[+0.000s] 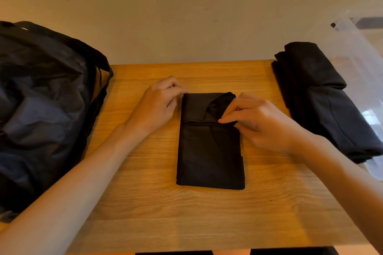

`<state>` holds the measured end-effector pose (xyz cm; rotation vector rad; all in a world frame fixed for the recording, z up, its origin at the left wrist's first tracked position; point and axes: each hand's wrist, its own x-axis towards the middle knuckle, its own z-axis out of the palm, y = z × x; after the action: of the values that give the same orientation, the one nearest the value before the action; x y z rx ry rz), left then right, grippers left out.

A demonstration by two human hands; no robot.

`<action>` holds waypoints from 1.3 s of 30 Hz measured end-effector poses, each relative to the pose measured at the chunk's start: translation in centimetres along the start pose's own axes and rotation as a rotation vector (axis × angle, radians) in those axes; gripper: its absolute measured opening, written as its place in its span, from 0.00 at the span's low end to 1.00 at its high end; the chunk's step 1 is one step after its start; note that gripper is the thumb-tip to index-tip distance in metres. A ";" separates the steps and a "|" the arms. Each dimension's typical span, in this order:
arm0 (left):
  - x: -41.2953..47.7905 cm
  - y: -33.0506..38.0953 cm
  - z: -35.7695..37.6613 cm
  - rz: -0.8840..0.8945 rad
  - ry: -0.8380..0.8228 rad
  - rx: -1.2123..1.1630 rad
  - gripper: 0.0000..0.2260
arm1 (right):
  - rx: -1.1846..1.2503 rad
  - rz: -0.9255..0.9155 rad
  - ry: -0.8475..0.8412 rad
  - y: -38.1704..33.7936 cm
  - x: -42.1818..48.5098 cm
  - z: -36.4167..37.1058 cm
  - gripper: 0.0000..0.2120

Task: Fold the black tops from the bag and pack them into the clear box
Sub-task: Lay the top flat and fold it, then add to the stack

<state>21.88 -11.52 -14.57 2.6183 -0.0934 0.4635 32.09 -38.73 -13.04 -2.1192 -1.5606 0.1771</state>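
Spanning the view, the table (145,203) carries all items. The bag (41,109), black and crumpled, sits at left. The box (356,51), clear, stands at far right. A stack (323,97) of folded tops lies against it; whether inside or beside cannot be told. One top (209,151), folded narrow, lies at centre. The left hand (157,103) pinches its far left corner. The right hand (263,122) pinches the flap at its right edge.

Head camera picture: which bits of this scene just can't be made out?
- Black bag: head view; its own crumpled fabric hides the contents, and the left edge cuts it off.
- Clear box: head view; cut off by the right edge, blurred, outline unclear.
- Folded stack: head view; black on black, so the count is unreadable.
- Left hand: head view; curled fingers hide whether it pinches the top.
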 end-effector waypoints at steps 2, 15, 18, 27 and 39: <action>-0.3 0.9 -0.1 -0.027 0.116 -0.027 0.16 | 0.025 0.017 0.165 -0.4 0.0 -0.2 0.18; -1.6 1.7 0.2 -0.043 -0.505 0.271 0.34 | -0.211 0.395 -0.141 -1.0 1.1 3.0 0.33; -2.2 0.8 -0.7 -0.156 -0.458 0.124 0.30 | -0.094 0.397 -0.007 -1.3 0.2 2.8 0.32; -0.8 0.7 -0.4 -0.342 -0.152 -0.121 0.16 | -0.084 0.277 0.137 -2.5 6.3 1.2 0.20; 2.2 -0.9 -0.8 -0.274 -0.305 -0.261 0.10 | -0.192 0.180 0.139 -5.4 5.5 4.4 0.19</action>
<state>23.83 -10.36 -13.57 2.3756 0.0988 -0.0431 27.60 -31.08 -13.32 -2.3659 -1.3537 -0.0617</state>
